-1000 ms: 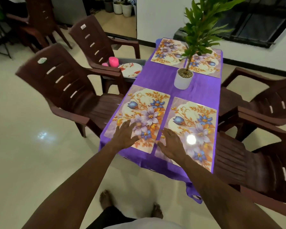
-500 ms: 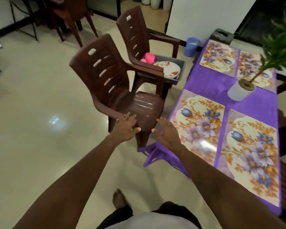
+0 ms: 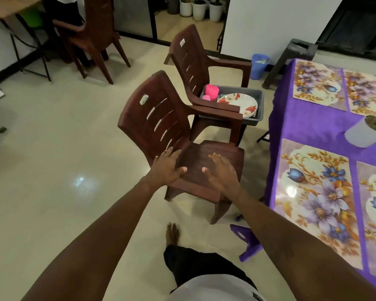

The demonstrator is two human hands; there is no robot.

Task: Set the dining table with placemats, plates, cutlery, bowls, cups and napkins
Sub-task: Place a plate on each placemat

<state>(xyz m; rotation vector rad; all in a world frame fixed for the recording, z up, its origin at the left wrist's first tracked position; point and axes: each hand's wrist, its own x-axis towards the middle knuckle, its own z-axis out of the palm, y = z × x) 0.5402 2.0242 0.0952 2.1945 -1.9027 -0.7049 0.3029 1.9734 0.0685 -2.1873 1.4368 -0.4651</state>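
A grey tub (image 3: pixel 260 106) on the far chair (image 3: pixel 189 59) holds a floral plate (image 3: pixel 240 102) and pink cups (image 3: pixel 212 91). The left hand (image 3: pixel 166 168) and right hand (image 3: pixel 221 173) are spread flat, holding nothing, over the near chair (image 3: pixel 152 118). Floral placemats (image 3: pixel 315 192) lie on the purple table (image 3: pixel 302 122) at right.

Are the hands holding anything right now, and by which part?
Nothing is held: the left hand and right hand are open over the brown chair.

Glossy cream tile floor (image 3: pixel 52 170), white wall (image 3: pixel 269 22), brown plastic chairs (image 3: pixel 159 124), dark window (image 3: pixel 360 25) top rt, blue bin (image 3: pixel 258 66)
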